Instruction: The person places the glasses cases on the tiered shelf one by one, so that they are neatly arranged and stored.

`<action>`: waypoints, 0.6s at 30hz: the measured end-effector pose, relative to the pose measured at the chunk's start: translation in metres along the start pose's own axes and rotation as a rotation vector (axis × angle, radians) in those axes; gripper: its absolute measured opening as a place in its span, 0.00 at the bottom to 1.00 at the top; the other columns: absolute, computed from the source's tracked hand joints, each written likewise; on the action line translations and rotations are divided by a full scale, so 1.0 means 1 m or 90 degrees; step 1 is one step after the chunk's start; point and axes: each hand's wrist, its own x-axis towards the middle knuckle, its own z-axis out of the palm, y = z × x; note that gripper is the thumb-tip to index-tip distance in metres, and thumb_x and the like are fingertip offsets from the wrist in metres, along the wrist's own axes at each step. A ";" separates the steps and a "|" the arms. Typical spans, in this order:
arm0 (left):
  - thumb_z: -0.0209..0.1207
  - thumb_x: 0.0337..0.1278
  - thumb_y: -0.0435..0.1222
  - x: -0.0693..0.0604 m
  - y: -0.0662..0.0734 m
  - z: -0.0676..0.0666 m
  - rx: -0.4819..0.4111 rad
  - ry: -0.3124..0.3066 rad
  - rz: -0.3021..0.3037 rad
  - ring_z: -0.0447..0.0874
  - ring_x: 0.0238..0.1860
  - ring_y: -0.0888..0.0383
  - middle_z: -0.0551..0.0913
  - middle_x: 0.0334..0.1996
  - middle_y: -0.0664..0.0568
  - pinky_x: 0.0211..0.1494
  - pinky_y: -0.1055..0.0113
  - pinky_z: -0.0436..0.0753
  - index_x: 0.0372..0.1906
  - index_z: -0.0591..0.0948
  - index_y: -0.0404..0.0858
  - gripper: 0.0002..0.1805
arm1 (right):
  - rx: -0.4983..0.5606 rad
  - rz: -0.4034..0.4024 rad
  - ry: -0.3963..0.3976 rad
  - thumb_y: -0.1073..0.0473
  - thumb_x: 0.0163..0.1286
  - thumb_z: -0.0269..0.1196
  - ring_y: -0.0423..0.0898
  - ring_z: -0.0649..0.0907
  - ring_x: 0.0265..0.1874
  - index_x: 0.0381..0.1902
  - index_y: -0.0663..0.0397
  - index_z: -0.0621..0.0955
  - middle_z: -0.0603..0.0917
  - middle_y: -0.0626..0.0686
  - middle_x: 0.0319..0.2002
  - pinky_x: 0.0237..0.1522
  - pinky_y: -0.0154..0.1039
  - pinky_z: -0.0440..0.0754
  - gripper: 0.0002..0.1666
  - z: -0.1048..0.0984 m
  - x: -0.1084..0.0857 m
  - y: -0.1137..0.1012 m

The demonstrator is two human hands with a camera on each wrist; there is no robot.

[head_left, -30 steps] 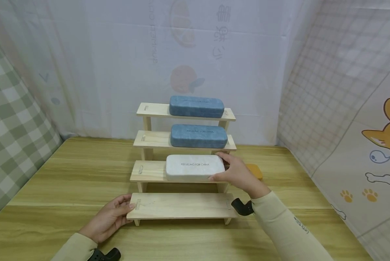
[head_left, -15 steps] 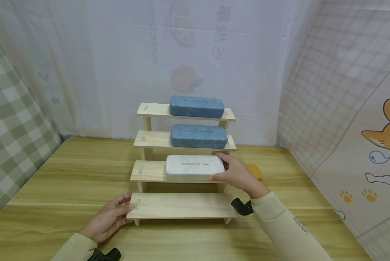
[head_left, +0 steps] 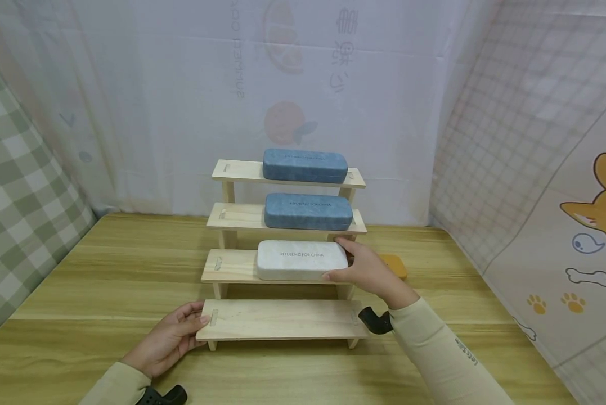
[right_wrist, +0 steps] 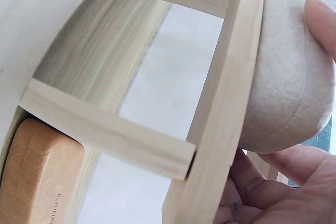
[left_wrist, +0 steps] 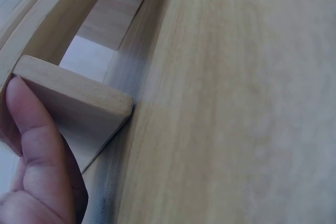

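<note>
A stepped wooden display stand [head_left: 282,319] has several shelves. On its second shelf from the bottom lies a white glasses case [head_left: 303,260] lettered "REFUELING FOR CHINA". My right hand [head_left: 366,269] grips the case's right end, thumb at the front and fingers behind; the right wrist view shows this pale case [right_wrist: 283,77] on the shelf edge. At the bottom shelf's left end, my left hand [head_left: 173,334] pinches the board, the thumb on top. Its other fingers are partly hidden in the head view. Two blue glasses cases [head_left: 309,211] rest on the shelves above, one on each.
An orange glasses case [head_left: 395,265] lies on the wood-grain table [head_left: 105,281], right of the stand and partly behind my right hand. White cloth [head_left: 181,112] hangs behind. Checked cloth [head_left: 24,185] borders the left, patterned cloth [head_left: 525,225] the right.
</note>
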 end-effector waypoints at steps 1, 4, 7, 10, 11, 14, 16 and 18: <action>0.51 0.72 0.37 0.000 0.000 0.000 -0.001 0.000 0.000 0.78 0.48 0.61 0.72 0.54 0.50 0.48 0.65 0.79 0.71 0.40 0.22 0.40 | 0.000 -0.003 -0.001 0.53 0.54 0.75 0.56 0.77 0.55 0.71 0.69 0.60 0.71 0.65 0.63 0.53 0.49 0.77 0.55 0.000 -0.001 0.000; 0.52 0.71 0.37 0.000 0.000 0.000 -0.004 0.003 -0.001 0.78 0.48 0.61 0.73 0.53 0.51 0.48 0.65 0.79 0.71 0.41 0.22 0.40 | 0.002 -0.017 -0.002 0.52 0.56 0.74 0.60 0.76 0.58 0.72 0.68 0.60 0.70 0.67 0.64 0.54 0.50 0.78 0.54 -0.002 -0.003 0.000; 0.52 0.71 0.37 0.000 -0.001 0.000 -0.007 0.004 0.001 0.78 0.48 0.61 0.73 0.53 0.52 0.48 0.65 0.79 0.71 0.41 0.22 0.40 | 0.006 -0.038 0.000 0.52 0.57 0.73 0.62 0.76 0.57 0.71 0.66 0.62 0.71 0.67 0.63 0.52 0.50 0.79 0.51 -0.004 -0.006 0.002; 0.52 0.71 0.37 0.000 0.000 0.000 -0.006 0.004 0.003 0.78 0.48 0.61 0.73 0.52 0.52 0.48 0.65 0.79 0.71 0.41 0.22 0.40 | 0.007 -0.059 0.013 0.51 0.57 0.73 0.61 0.76 0.57 0.70 0.63 0.64 0.72 0.65 0.63 0.50 0.50 0.79 0.49 -0.007 -0.010 0.006; 0.52 0.71 0.37 0.000 0.000 0.000 -0.006 0.004 0.003 0.78 0.48 0.61 0.73 0.52 0.52 0.48 0.65 0.79 0.71 0.41 0.22 0.40 | 0.009 -0.068 0.020 0.51 0.58 0.73 0.61 0.76 0.57 0.70 0.62 0.65 0.72 0.65 0.63 0.50 0.50 0.79 0.48 -0.008 -0.012 0.007; 0.52 0.71 0.37 0.000 0.000 0.001 -0.005 0.003 0.004 0.78 0.48 0.61 0.73 0.53 0.51 0.49 0.65 0.79 0.71 0.41 0.22 0.41 | 0.009 -0.085 0.053 0.50 0.58 0.72 0.60 0.74 0.58 0.69 0.62 0.67 0.72 0.64 0.63 0.52 0.53 0.77 0.46 -0.011 -0.017 0.013; 0.52 0.71 0.37 0.000 -0.001 0.000 -0.004 0.002 0.006 0.78 0.48 0.61 0.73 0.53 0.51 0.49 0.65 0.79 0.71 0.41 0.21 0.40 | 0.015 -0.090 0.076 0.51 0.59 0.72 0.59 0.74 0.58 0.68 0.61 0.68 0.73 0.63 0.63 0.54 0.55 0.76 0.44 -0.013 -0.019 0.019; 0.52 0.71 0.37 0.000 -0.001 0.000 -0.004 0.002 0.006 0.78 0.49 0.61 0.72 0.54 0.50 0.50 0.65 0.79 0.71 0.41 0.21 0.41 | 0.021 -0.094 0.094 0.53 0.59 0.71 0.58 0.75 0.57 0.68 0.62 0.69 0.74 0.63 0.61 0.54 0.55 0.76 0.42 -0.016 -0.021 0.025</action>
